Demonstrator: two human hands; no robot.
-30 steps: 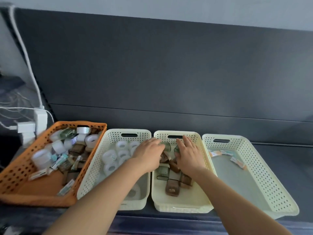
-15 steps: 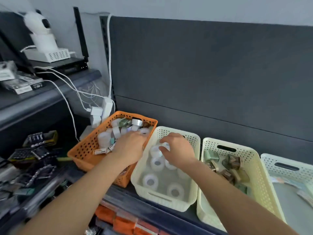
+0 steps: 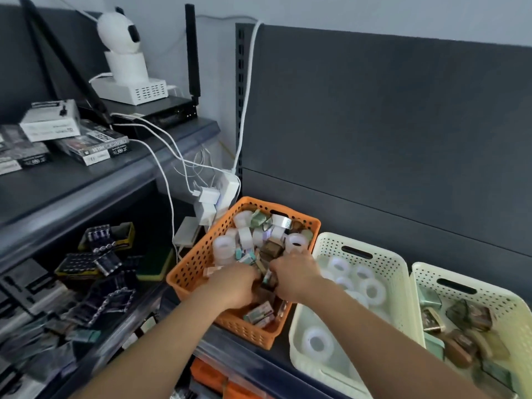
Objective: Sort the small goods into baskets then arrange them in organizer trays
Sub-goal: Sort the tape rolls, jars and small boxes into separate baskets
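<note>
My left hand (image 3: pixel 236 286) and right hand (image 3: pixel 296 277) are down among the mixed small goods (image 3: pixel 270 246) in the orange basket (image 3: pixel 187 273) at lower centre (fingers buried and blurred, so I cannot tell whether either grips anything), just left of the cream basket (image 3: pixel 326 246) of tape rolls (image 3: pixel 372 290).

The orange basket (image 3: pixel 195 272), at the left end of the shelf (image 3: pixel 280 351), carried a grid of holes. The middle cream basket (image 3: pixel 394 272) and the right cream basket (image 3: pixel 506 303) showed dotted perforations. Tape rolls (image 3: pixel 372 290) were translucent white; the boxed goods (image 3: pixel 460 342) brown and green. The back panel (image 3: pixel 374 139) was dark grey.
</note>
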